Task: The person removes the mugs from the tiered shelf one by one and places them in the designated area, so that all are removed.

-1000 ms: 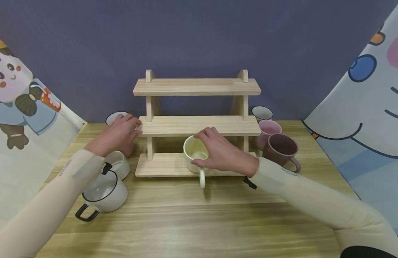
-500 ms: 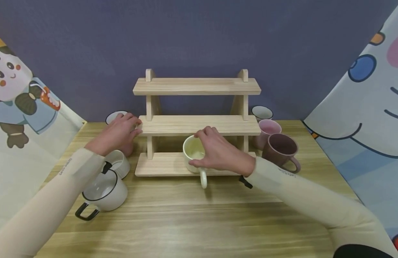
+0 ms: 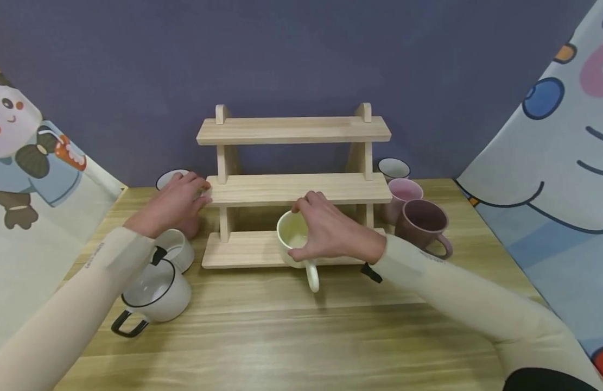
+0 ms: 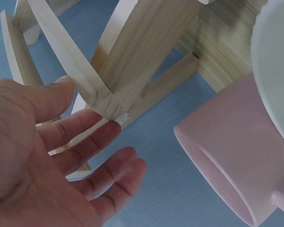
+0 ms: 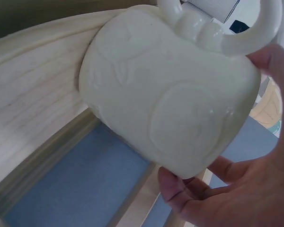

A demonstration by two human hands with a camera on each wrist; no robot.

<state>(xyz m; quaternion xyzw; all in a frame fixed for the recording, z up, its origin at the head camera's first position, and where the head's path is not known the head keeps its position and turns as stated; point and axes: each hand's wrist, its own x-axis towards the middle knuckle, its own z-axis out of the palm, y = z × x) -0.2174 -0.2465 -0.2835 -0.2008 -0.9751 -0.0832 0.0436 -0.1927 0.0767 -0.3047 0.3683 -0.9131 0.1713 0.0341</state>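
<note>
My right hand (image 3: 330,231) holds a cream-coloured mug (image 5: 165,94) by its rim, thumb near the handle and fingers on the far side. The mug is at the lowest board of a three-tier wooden shelf rack (image 3: 301,190), its handle pointing to the front and slightly right. Raised patterns show on its side in the right wrist view. At the rack's left end, my left hand (image 3: 171,203) pinches the end of the middle board between thumb and fingers (image 4: 97,142). A pink mug (image 4: 232,142) is near that hand in the left wrist view.
Left of the rack stand a white mug with black rim and handle (image 3: 157,293), a small white cup (image 3: 176,250) and a dark-rimmed cup (image 3: 169,176) behind my hand. On the right are a mauve mug (image 3: 420,231), a pink cup (image 3: 404,198) and a white cup (image 3: 394,169).
The cream mug has turned a little in my right hand, its handle swinging to the right and toward the front. My left hand stays on the rack. The head view has shifted slightly.
</note>
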